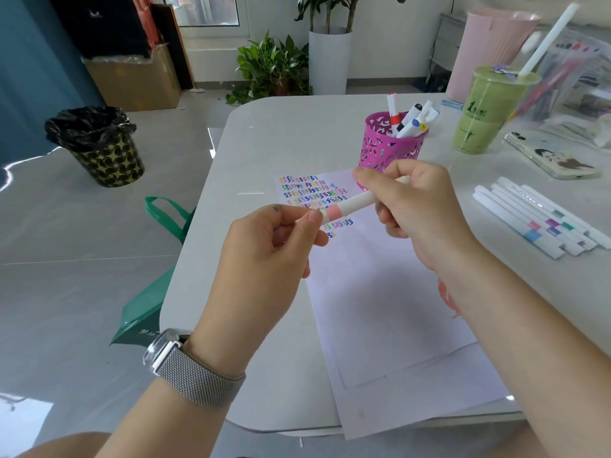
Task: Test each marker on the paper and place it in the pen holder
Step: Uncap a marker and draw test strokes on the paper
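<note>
Paper lies on the surface directly beneath both hands, its far end filled with rows of coloured test squiggles. Above it, the left hand pinches the capped end of a white marker beside its pink band, while the right hand curls round the barrel, so the marker is held level between them. It looks light, stiff and smooth; the cap probably needs a firm, straight pull with the barrel gripped close to the band to stop slipping. Right of the right hand, untested markers lie side by side. Just beyond its knuckles stands the magenta pen holder, already holding several markers.
</note>
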